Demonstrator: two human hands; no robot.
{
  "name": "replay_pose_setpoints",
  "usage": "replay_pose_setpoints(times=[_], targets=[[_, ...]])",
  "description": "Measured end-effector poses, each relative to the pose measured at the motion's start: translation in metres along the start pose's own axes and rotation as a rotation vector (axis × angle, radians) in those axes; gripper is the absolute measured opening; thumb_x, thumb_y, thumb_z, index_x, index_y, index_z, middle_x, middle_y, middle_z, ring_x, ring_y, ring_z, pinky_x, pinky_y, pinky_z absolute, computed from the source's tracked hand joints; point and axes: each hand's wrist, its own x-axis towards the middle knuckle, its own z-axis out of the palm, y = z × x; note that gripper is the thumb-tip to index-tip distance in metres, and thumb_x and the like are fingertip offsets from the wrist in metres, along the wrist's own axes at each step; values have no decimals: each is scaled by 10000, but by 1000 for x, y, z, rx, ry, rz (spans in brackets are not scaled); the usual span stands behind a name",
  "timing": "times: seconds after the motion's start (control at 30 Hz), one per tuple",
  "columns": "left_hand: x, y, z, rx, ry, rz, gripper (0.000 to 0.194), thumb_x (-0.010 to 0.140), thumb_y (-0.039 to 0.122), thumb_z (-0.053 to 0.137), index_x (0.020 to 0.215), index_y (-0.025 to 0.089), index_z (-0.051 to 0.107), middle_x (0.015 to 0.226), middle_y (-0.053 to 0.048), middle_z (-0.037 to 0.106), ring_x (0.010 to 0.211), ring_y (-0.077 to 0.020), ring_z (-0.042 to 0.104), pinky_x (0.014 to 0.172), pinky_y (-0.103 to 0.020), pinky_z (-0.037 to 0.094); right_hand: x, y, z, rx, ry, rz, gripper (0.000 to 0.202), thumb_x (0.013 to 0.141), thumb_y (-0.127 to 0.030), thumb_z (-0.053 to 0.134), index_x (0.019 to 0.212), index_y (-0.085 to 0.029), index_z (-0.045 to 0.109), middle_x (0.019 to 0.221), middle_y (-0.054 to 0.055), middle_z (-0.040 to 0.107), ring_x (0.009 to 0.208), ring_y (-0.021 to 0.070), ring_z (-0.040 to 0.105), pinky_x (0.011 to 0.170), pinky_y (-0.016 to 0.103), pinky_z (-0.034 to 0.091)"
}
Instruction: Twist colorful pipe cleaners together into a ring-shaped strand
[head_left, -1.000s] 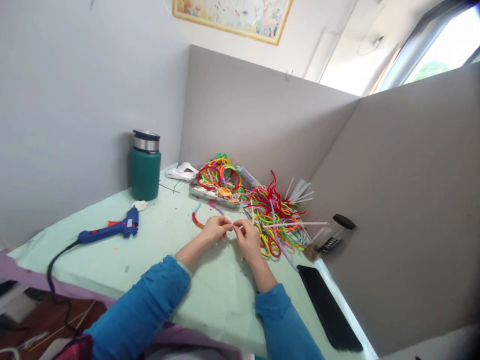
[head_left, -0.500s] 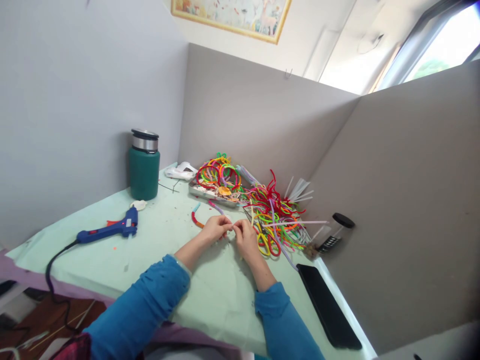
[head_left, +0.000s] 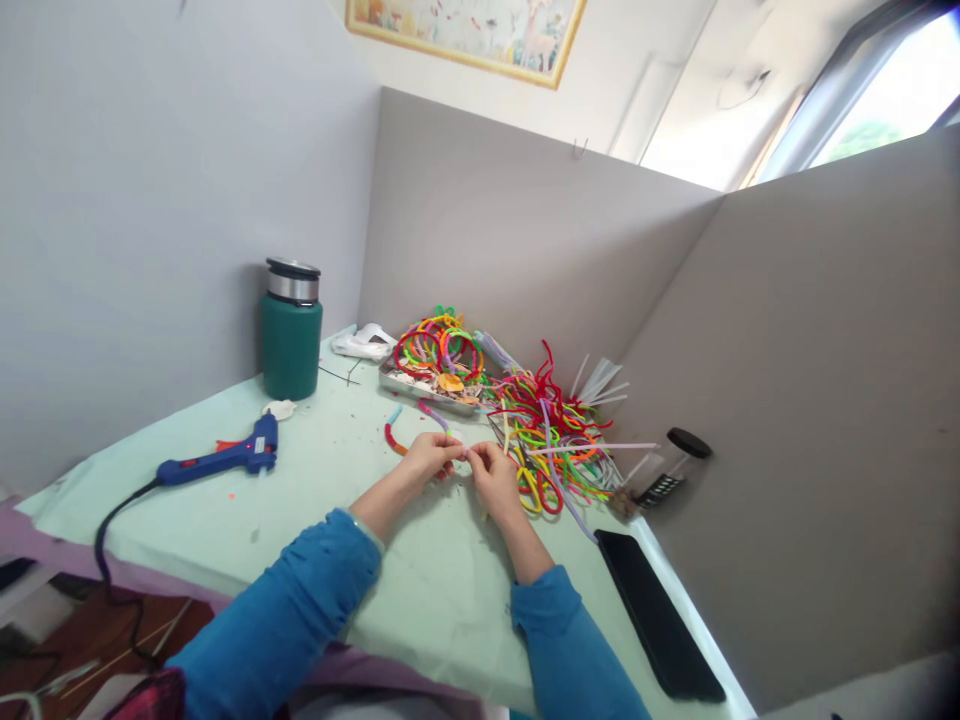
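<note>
My left hand [head_left: 429, 460] and my right hand [head_left: 493, 474] meet fingertip to fingertip over the middle of the table. Both are pinched on something small and pale between them, too small to name. Just beyond my left hand lies a curved multicoloured fuzzy stem [head_left: 393, 434], red and orange with a light blue tip. A purple and red end [head_left: 433, 413] shows behind the fingers, with a pale round piece near it. Right of my right hand are yellow and red loops [head_left: 541, 490] of fuzzy stem.
A blue glue gun [head_left: 217, 461] and a green flask [head_left: 291, 335] are at the left. A metal tray [head_left: 431, 400] and heaped coloured stems [head_left: 551, 400] stand behind. On the right are a black phone-like slab [head_left: 660, 615] and a clear jar [head_left: 670, 468].
The whole view has shifted very slightly to the left. The pale round piece behind my left fingertips shows a little more, while both hands stay pinched together.
</note>
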Motion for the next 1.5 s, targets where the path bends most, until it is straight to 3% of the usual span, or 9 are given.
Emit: replay_pose_setpoints(times=[0.27, 0.5, 0.73, 0.83, 0.93, 1.03, 1.17, 1.27, 1.5], targets=[[4, -3, -2, 338, 51, 145, 179, 701, 292, 607, 768, 129, 634, 516, 30, 535, 422, -86, 471, 429, -202, 358, -1, -2, -1, -116, -25, -77, 205, 836, -310, 457, 745, -181, 590, 698, 12, 609, 617, 138, 526, 584, 242, 374], [0, -1, -4, 760, 149, 314, 155, 756, 221, 523, 745, 148, 658, 634, -38, 630, 650, -156, 571, 607, -242, 397, -1, -1, 5, -144, -74, -106, 242, 849, -347, 449, 736, -182, 585, 695, 31, 608, 625, 159, 540, 585, 264, 386], [-20, 17, -16, 813, 196, 329, 160, 791, 239, 499, 765, 159, 635, 714, -54, 653, 703, -164, 584, 634, -241, 391, -2, -5, 8, -215, 61, -158, 282, 841, -434, 491, 840, -174, 599, 892, 77, 615, 600, 141, 555, 609, 288, 437], [-55, 38, -43, 911, 246, 400, 153, 815, 247, 478, 785, 179, 612, 770, -55, 655, 721, -163, 579, 632, -241, 375, -4, -7, 7, -313, 50, -201, 283, 854, -386, 483, 693, -187, 603, 904, 74, 615, 663, 154, 578, 659, 304, 450], [-94, 52, -91, 1115, 472, 377, 197, 871, 272, 399, 869, 187, 577, 867, -74, 648, 774, -183, 575, 667, -266, 371, -4, -9, 8, -353, -26, -259, 244, 843, -322, 480, 990, -212, 641, 1181, 101, 539, 785, 178, 604, 693, 327, 477], [-126, 51, -152, 1383, 751, 212, 229, 890, 275, 349, 865, 177, 555, 870, -102, 631, 830, -221, 574, 690, -293, 369, -5, -13, 11, -341, -68, -278, 392, 837, -327, 484, 1215, -234, 536, 1254, 109, 489, 793, 181, 615, 689, 333, 500], [-149, 36, -215, 1623, 863, -3, 274, 898, 275, 300, 892, 154, 546, 830, -122, 634, 854, -258, 583, 702, -323, 372, -6, -21, 18, -321, -47, -282, 292, 854, -300, 458, 1099, -220, 597, 1137, 100, 564, 705, 168, 616, 655, 320, 500], [-153, 26, -231, 1636, 854, -38, 290, 903, 276, 269, 926, 154, 531, 859, -117, 651, 833, -241, 596, 704, -320, 369, -7, -25, 22, -317, -52, -307, 253, 861, -264, 443, 1041, -221, 615, 1095, 91, 588, 728, 176, 619, 651, 308, 491], [-145, 23, -228, 1668, 859, 77, 307, 907, 299, 238, 940, 154, 506, 765, -95, 652, 768, -225, 616, 755, -326, 363, -11, -33, 27, -338, -149, -353, 232, 882, -241, 417, 962, -233, 635, 1017, 59, 625, 789, 175, 620, 692, 283, 465]])
